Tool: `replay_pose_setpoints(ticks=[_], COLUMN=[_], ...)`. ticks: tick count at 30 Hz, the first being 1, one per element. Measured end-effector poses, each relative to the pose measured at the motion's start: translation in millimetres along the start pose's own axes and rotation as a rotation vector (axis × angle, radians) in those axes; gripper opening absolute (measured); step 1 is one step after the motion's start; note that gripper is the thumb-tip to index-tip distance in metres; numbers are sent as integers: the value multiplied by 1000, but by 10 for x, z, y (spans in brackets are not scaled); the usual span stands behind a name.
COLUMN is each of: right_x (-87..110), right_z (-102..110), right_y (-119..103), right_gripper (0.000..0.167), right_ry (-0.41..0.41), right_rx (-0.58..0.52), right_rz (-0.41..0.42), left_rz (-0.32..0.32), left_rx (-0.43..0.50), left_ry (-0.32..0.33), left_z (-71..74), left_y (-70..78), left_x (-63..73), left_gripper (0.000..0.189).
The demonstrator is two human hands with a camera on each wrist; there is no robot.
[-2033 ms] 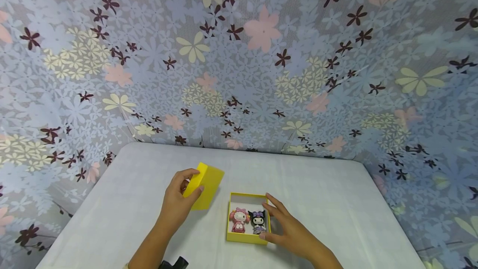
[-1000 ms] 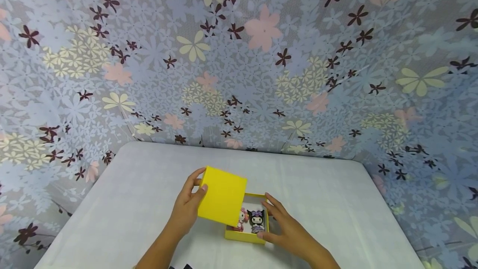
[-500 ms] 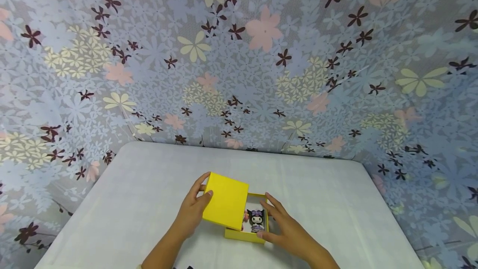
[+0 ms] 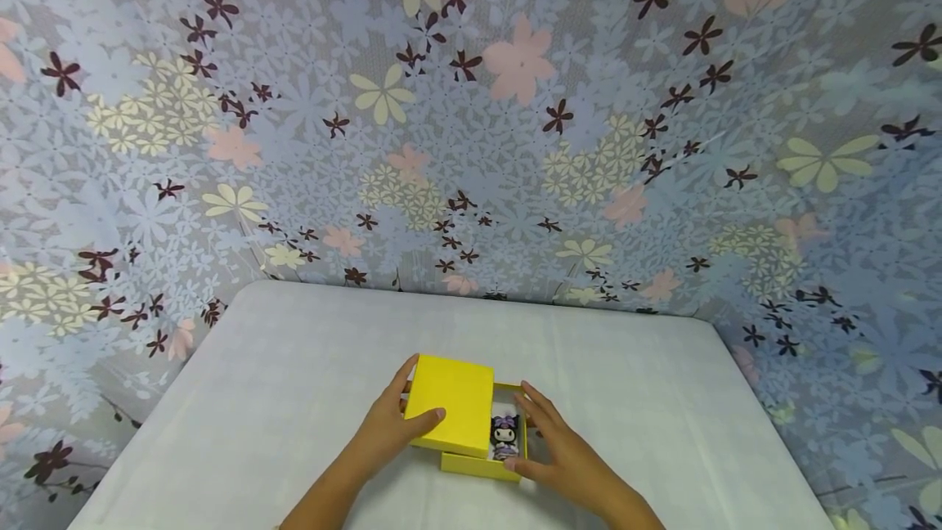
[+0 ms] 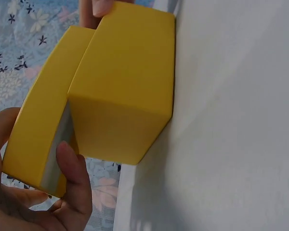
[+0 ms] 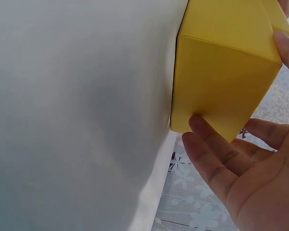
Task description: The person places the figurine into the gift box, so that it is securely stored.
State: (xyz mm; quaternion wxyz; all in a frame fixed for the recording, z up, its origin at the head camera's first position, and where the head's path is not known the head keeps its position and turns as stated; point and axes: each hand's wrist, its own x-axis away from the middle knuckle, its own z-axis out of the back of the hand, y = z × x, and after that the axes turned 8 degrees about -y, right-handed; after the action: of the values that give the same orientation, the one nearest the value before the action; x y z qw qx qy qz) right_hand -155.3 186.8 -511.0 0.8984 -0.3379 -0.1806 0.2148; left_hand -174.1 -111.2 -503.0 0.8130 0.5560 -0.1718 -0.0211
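Note:
My left hand [image 4: 388,425] grips a yellow box lid [image 4: 452,401] by its left side, thumb on the near part and fingers behind. The lid overlaps the left part of a yellow box [image 4: 480,466], offset to the left. In the left wrist view the lid [image 5: 38,115] slants against the box's rim [image 5: 82,67]. Inside the box, a small black-and-purple figurine [image 4: 504,437] shows; the lid hides the box's left part. My right hand [image 4: 574,460] holds the box's right side, thumb at the front corner and fingers toward the back.
The box stands on a table with a white cover [image 4: 309,350]. Behind and beside the table hangs flower-patterned fabric [image 4: 471,145].
My left hand has brought the lid rightward and down, from a tilt beside the box to over its left part. It covers the pink figurine seen earlier. My right hand stays in place.

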Motion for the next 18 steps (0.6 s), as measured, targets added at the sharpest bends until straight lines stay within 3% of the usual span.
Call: replay_pose_setpoints(ticks=[8, 13, 18], right_x=[-41, -27, -4], right_z=[-9, -2, 3], right_y=[-39, -37, -25], right_gripper=[98, 102, 106], right_ry=[-13, -14, 2], right_rx=[-48, -84, -92], right_rz=[-46, -18, 18], left_rz=[-21, -25, -50], left_rx=[-13, -29, -122], left_ry=[-64, -80, -66], left_z=[-97, -174, -230], left_y=[-22, -39, -8], left_x=[-2, 20, 38], left_gripper=[105, 106, 105])
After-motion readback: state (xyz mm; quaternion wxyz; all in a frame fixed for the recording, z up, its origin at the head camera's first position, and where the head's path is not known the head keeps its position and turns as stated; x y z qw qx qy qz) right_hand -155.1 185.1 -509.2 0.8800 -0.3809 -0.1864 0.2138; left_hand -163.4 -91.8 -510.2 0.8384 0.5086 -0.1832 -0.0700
